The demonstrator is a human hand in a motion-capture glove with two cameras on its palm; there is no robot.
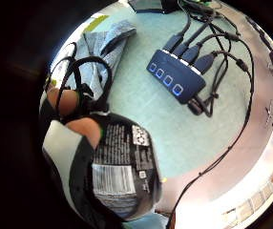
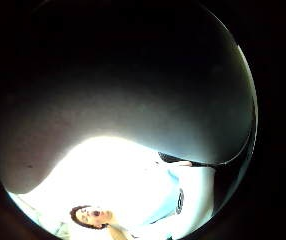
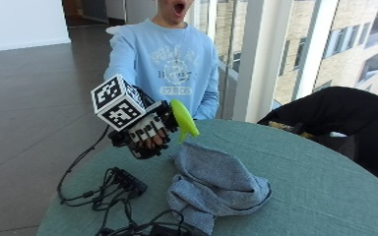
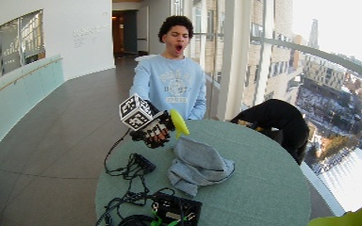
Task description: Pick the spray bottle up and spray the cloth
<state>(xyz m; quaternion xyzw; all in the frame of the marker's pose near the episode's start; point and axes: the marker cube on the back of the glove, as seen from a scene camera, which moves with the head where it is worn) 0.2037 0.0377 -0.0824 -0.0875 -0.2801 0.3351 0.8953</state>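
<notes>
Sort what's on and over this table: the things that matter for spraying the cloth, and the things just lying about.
For the job:
- spray bottle, lifted above the table
- right hand, its fingers curled round the bottle
- grey cloth, crumpled on the table

Lying about:
- black hub with its cables
- black box at the table's near edge

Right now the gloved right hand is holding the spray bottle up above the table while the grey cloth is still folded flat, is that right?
Not quite: the outside view shows the grey cloth crumpled in a heap on the table, not folded flat. The gloved right hand does hold the spray bottle up above it.
</notes>
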